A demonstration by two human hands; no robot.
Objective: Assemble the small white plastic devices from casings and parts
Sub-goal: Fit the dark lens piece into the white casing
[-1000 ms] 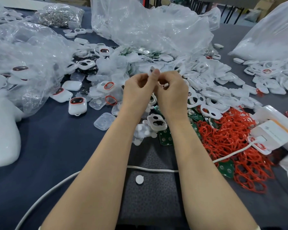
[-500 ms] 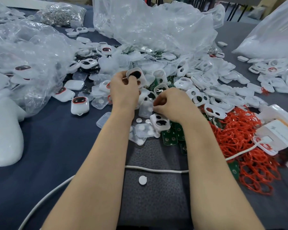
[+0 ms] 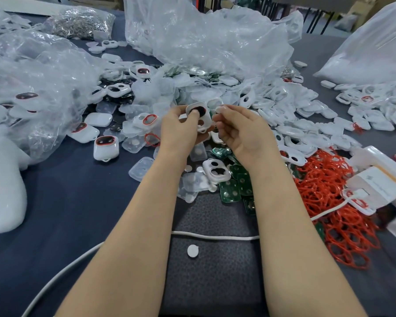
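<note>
Gripping a white rounded plastic casing with two openings (image 3: 200,116), the left hand (image 3: 178,129) sets its thumb on it; just beside at three o'clock, the right hand (image 3: 240,131) pinches a small white part (image 3: 221,109).

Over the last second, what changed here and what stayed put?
The right hand dipped to the parts pile, then rose back beside the left hand, fingers curled; what they hold, if anything, is unclear. The left hand kept gripping the white two-hole plastic casing. The white round disc and white cable stayed put.
</note>
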